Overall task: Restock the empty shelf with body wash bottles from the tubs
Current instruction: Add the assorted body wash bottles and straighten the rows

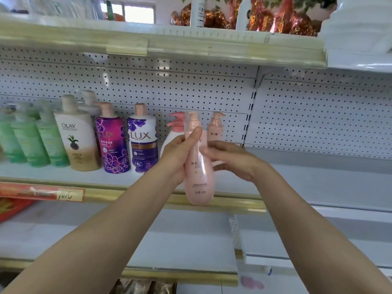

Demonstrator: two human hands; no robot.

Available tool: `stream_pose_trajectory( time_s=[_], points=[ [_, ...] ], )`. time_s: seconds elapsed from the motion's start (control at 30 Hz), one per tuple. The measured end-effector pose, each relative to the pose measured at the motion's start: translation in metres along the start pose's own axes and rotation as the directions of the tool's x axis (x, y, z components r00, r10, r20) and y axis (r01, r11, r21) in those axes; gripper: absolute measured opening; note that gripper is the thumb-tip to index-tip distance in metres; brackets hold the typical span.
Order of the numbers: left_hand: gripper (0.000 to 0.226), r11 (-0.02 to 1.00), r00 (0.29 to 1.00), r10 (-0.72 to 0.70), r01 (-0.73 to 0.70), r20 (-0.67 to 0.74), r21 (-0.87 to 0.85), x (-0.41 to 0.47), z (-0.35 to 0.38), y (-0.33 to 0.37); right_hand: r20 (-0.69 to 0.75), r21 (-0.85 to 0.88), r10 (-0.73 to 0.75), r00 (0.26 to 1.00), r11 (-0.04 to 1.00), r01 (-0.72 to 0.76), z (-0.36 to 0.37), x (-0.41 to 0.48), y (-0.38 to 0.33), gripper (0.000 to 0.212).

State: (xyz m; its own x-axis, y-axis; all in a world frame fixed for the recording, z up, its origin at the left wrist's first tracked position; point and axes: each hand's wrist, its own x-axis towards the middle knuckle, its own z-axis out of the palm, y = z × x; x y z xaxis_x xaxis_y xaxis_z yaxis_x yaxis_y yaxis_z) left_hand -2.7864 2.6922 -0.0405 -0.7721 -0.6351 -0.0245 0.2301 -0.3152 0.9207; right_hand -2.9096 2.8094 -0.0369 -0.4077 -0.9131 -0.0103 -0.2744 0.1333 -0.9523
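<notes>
Two bare forearms reach up from the bottom of the view and meet at a pink pump bottle point(198, 177) held in the air before the shelf edge point(148, 193). The left hand point(180, 158) is wrapped round the bottle's upper body and neck, thumb pressed near the shoulder. The right hand point(231, 161) lies against the bottle's right side with fingers loosely curled; whether it truly grips or only steadies I cannot tell.

The bottle looks like stiff, glossy plastic, probably full and fairly heavy, and smooth enough to slip; the waist just below the shoulder seems the safest hold, with the pump head best left alone.

Just behind it on the shelf stand a white bottle with a pink pump point(175, 129) and a second pink bottle point(215, 129). Leftward come two purple LUX bottles point(143, 141), an OLAY bottle point(77, 139) and blurred green bottles point(31, 141). To the right the shelf is bare. No tubs are in view.
</notes>
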Motion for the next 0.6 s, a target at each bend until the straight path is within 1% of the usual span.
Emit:
stream_pose_trajectory(
  time_s=[0.03,0.07,0.1,0.17,0.23,0.3,0.37,0.43,0.47,0.53,0.6],
  points=[
    [0.054,1.000,1.000,0.010,-0.010,0.016,-0.011,0.001,0.005,0.001,0.061,-0.053,0.010,0.998,0.999,-0.007,0.001,-0.004,0.001,0.048],
    [0.054,1.000,1.000,0.021,-0.021,0.019,-0.007,0.003,0.010,0.002,0.089,-0.098,0.012,0.996,0.995,-0.003,0.003,-0.008,0.001,0.044],
    [0.053,0.999,0.999,0.037,-0.037,0.005,0.016,0.004,0.015,0.002,0.083,-0.125,0.001,0.997,0.992,0.009,0.004,-0.009,0.002,0.040],
    [0.051,0.995,0.997,0.074,-0.072,-0.021,0.064,0.005,0.024,0.002,0.023,-0.123,-0.040,0.999,0.992,0.043,0.003,-0.010,0.003,0.039],
    [0.046,0.985,0.990,0.139,-0.134,-0.038,0.110,0.005,0.031,0.002,-0.047,-0.085,-0.056,0.997,0.995,0.052,-0.003,-0.007,0.006,0.048],
    [0.041,0.950,0.964,0.251,-0.227,-0.091,0.213,0.003,0.032,0.002,-0.129,-0.080,-0.047,0.990,0.996,0.037,-0.010,-0.001,0.009,0.059],
    [0.051,0.890,0.904,0.377,-0.292,-0.204,0.351,0.010,0.020,-0.005,-0.215,-0.092,-0.039,0.976,0.996,0.019,-0.018,0.006,0.012,0.062],
    [0.064,0.828,0.845,0.449,-0.272,-0.291,0.490,0.021,0.000,-0.018,-0.291,-0.065,-0.026,0.956,0.998,0.008,-0.024,0.013,0.017,0.062],
    [0.067,0.791,0.839,0.459,-0.236,-0.293,0.565,0.026,-0.009,-0.024,-0.321,-0.052,-0.019,0.947,0.999,0.003,-0.025,0.016,0.019,0.060],
    [0.064,0.693,0.860,0.455,-0.179,-0.231,0.698,0.035,-0.024,-0.036,-0.359,-0.052,-0.003,0.933,0.999,-0.017,-0.026,0.020,0.025,0.057],
    [0.063,0.595,0.880,0.459,-0.204,-0.120,0.777,0.039,-0.033,-0.046,-0.372,-0.076,0.000,0.928,0.997,-0.031,-0.023,0.025,0.032,0.059]
  ],
)
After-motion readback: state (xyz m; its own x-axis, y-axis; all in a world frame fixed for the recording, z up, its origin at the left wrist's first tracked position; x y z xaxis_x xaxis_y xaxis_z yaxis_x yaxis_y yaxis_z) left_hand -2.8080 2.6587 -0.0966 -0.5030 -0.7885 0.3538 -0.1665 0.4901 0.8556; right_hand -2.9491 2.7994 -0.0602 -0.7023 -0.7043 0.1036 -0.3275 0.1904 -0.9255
